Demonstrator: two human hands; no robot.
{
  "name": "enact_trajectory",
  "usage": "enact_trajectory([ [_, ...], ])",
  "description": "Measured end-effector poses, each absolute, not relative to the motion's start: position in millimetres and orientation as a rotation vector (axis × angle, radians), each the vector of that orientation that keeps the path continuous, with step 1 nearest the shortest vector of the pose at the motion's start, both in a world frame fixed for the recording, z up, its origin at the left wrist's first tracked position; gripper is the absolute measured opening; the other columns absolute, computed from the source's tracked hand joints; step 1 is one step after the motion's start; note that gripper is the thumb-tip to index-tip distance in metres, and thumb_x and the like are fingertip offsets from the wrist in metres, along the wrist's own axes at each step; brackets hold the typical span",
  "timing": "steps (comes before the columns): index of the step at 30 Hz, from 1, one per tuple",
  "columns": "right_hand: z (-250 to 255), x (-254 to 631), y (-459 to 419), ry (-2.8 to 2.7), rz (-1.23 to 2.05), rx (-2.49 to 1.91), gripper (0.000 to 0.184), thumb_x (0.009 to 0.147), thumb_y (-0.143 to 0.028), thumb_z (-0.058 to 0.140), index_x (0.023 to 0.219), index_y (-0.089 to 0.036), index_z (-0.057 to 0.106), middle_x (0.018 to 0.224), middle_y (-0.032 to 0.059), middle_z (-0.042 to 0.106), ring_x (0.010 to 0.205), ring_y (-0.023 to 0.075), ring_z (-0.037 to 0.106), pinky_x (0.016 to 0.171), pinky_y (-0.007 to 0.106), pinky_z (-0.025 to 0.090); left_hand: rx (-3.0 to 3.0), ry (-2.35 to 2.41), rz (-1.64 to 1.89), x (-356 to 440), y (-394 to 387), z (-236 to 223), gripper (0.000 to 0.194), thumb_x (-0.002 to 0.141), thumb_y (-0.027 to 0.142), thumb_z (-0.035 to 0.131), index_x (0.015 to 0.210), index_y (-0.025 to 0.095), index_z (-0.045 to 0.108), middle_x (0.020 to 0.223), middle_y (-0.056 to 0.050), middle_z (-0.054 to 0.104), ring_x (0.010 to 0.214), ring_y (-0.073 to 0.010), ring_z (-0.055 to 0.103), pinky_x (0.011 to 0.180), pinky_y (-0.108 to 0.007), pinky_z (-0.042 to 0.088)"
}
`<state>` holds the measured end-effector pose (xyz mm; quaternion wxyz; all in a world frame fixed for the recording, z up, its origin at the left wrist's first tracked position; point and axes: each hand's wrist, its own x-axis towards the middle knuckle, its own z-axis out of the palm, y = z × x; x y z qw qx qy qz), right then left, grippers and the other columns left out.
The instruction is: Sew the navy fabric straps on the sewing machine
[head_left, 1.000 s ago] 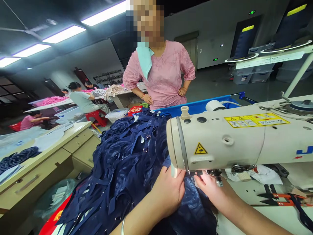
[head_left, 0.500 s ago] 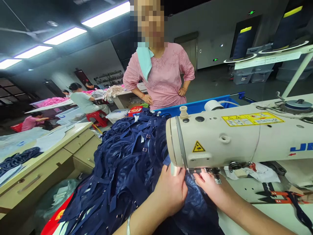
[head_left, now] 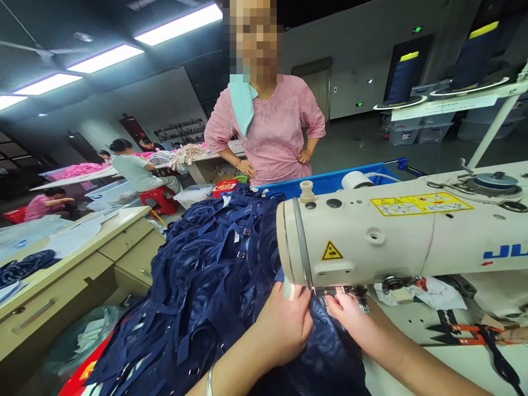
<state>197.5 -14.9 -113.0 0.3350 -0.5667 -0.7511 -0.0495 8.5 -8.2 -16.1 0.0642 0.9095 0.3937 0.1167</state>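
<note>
A white sewing machine [head_left: 363, 236] reaches in from the right, its needle end above both hands. My left hand [head_left: 286, 322] is closed on a navy bra [head_left: 325, 335] just left of the needle area, with its fingertips partly behind the machine head. On the other side, my right hand [head_left: 350, 316] has thumb and fingers pressed together on the same fabric by the presser foot [head_left: 357, 294]. The bra hangs down between my wrists. A big heap of navy bras [head_left: 206, 275] with straps and metal sliders lies against my left forearm.
Orange-handled thread snips [head_left: 466, 334] lie on the machine table at right. Navy thread cones [head_left: 404, 80] stand above. A person in a pink top [head_left: 272, 126] stands behind a blue bin [head_left: 322, 180]. A desk with drawers [head_left: 119, 242] is at left; other people sit farther back.
The view has shifted slightly, so most things sit a little farther left. Both hands stay at the needle area with the bra, nearly unmoved relative to the machine.
</note>
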Motion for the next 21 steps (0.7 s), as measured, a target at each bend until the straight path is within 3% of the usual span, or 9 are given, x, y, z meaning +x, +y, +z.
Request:
enact_trajectory([
  [5,-119.7,199.0,-14.9,-2.048,-0.189,-1.476,0.027,0.089,-0.018,0.041,0.103,-0.026,0.063,0.097,0.006,0.066,0.093,0.0226,0.062,0.084,0.035,0.048,2.756,1.207,0.331,10.1,-9.3,-13.3,0.024,0.089,0.022,0.039,0.106,0.019,0.056,0.115,-0.009,0.053,0.104,-0.0242,0.047,0.093,-0.04,0.037],
  [12,-104.4,196.4,-12.7,-1.983,-0.127,-1.466,0.025,0.089,-0.022,0.04,0.09,-0.026,0.065,0.084,0.0044,0.067,0.08,0.0207,0.064,0.072,0.031,0.05,2.789,1.243,0.304,12.6,-10.0,-10.5,0.026,0.089,0.023,0.038,0.108,0.019,0.056,0.111,-0.01,0.055,0.104,-0.027,0.048,0.089,-0.043,0.038],
  [21,-107.3,196.2,-9.9,-1.941,-0.123,-1.515,0.023,0.089,-0.024,0.041,0.098,-0.023,0.062,0.084,0.0044,0.068,0.078,0.0202,0.064,0.069,0.031,0.048,2.808,1.251,0.321,11.3,-9.5,-15.7,0.025,0.09,0.024,0.039,0.106,0.019,0.058,0.117,-0.01,0.054,0.107,-0.0264,0.047,0.09,-0.041,0.038],
])
